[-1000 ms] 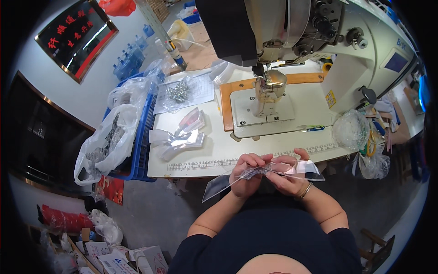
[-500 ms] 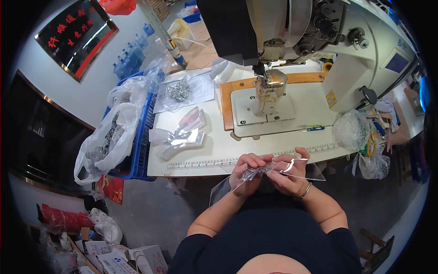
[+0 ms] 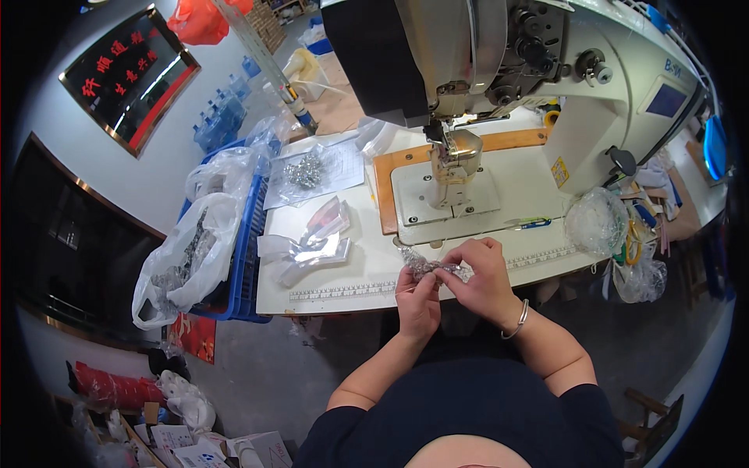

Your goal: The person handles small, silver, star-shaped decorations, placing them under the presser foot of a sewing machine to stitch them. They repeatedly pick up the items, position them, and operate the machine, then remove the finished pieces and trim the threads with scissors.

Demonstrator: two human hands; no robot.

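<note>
Between both hands is a silvery, crinkled glittery piece (image 3: 413,259), held just over the front edge of the sewing machine table (image 3: 367,265). My left hand (image 3: 419,306) pinches its left part, thumb pressed on top. My right hand (image 3: 482,277) is closed on its right part with thumb and finger. The thumbs nearly meet at its middle, and the fingers hide some of it. Behind the hands stands the machine's metal post (image 3: 454,175), under the sewing head. To the left on the table are folded clear plastic pieces (image 3: 308,246).
A ruler strip (image 3: 343,292) runs along the table's front edge. Small thread snips (image 3: 534,222) lie at the right, near a bagged clear bundle (image 3: 597,222). Silvery parts (image 3: 304,170) rest on paper at the back. A blue crate (image 3: 248,257) with plastic bags flanks the left side.
Both hands have moved up and away from my body, over the table edge. The clear sheet spread across them earlier no longer shows; the silvery piece is now more exposed.
</note>
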